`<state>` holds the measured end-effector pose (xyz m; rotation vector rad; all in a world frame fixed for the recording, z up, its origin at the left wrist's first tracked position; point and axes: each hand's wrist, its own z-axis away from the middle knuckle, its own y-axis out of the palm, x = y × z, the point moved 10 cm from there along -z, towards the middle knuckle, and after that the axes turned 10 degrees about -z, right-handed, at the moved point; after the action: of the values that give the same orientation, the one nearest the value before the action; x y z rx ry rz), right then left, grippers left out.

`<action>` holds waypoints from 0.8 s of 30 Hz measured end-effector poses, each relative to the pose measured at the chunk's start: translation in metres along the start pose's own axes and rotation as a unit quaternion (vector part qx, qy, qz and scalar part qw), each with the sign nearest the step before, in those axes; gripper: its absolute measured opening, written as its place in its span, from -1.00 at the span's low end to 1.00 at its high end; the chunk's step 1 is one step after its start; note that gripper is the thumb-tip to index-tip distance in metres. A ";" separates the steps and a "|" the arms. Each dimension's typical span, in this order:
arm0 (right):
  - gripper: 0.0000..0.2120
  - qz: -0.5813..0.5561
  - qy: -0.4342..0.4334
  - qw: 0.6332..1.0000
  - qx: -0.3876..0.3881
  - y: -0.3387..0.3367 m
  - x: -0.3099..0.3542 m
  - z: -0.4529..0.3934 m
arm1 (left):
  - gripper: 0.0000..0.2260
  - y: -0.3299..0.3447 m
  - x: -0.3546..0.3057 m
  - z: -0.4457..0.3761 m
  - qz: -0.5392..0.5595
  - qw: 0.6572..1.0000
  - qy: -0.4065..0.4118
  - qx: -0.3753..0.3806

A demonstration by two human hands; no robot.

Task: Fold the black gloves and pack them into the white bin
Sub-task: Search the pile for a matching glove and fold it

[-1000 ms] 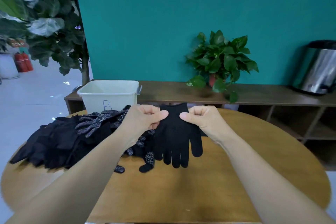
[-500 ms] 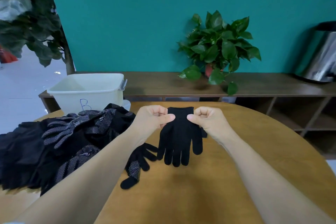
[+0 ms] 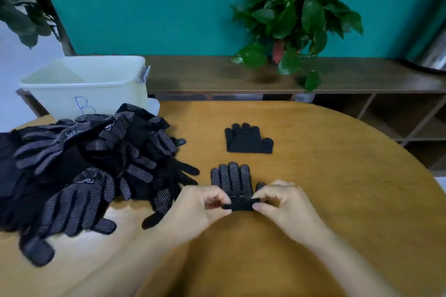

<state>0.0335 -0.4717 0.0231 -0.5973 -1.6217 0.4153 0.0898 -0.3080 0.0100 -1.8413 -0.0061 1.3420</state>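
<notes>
Fingers and thumbs of both hands pinch the cuff of a dotted glove lying palm-up on the round wooden table: left hand at one end of the cuff, right hand at the other, knuckles curled, forearms reaching in from the near edge. Just beyond this glove lies a plain black glove, flat, apart from it. Left of it sits a loose pile of gloves. Behind the pile stands the white bin, with a blue handwritten "B" on its front.
</notes>
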 end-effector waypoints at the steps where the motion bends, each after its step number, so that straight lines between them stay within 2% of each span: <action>1: -0.75 0.011 -0.014 1.000 -0.007 0.006 -0.002 0.011 | -0.82 0.008 0.003 0.011 -0.023 1.000 0.019 -0.006; 6: -0.89 0.086 -0.106 0.990 -0.045 0.024 0.006 0.051 | -0.86 0.021 -0.008 0.053 -0.186 0.972 0.132 -0.065; 9: -0.80 0.126 -0.127 0.983 -0.032 0.034 0.006 0.066 | -0.89 0.031 -0.008 0.065 -0.214 0.960 0.172 -0.051; 13: -0.72 0.140 -0.134 0.980 -0.042 0.031 0.008 0.079 | -0.85 0.029 -0.008 0.076 -0.224 0.957 0.182 -0.036; 16: -0.67 0.126 -0.136 0.978 -0.096 0.011 0.022 0.075 | -0.76 0.009 -0.006 0.069 -0.204 0.965 0.146 -0.074; 18: -0.69 0.170 -0.132 0.971 -0.106 0.014 0.032 0.060 | -0.74 0.006 -0.016 0.056 -0.228 0.960 0.131 -0.097; 19: -0.68 0.204 -0.122 0.967 -0.088 0.023 0.035 0.050 | -0.68 0.012 -0.020 0.047 -0.261 0.953 0.120 -0.092; 21: -0.51 0.257 -0.088 0.962 -0.017 0.050 0.031 0.031 | -0.50 0.037 -0.014 0.032 -0.358 0.931 0.069 -0.026; 24: -0.24 0.270 -0.023 0.957 0.102 0.083 0.004 0.023 | -0.23 0.064 0.014 0.029 -0.488 0.870 0.027 0.062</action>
<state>0.0226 -0.4016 -0.0253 -0.8754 -1.4201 0.9934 0.0448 -0.3258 -0.0422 -1.4115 -0.7123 0.5445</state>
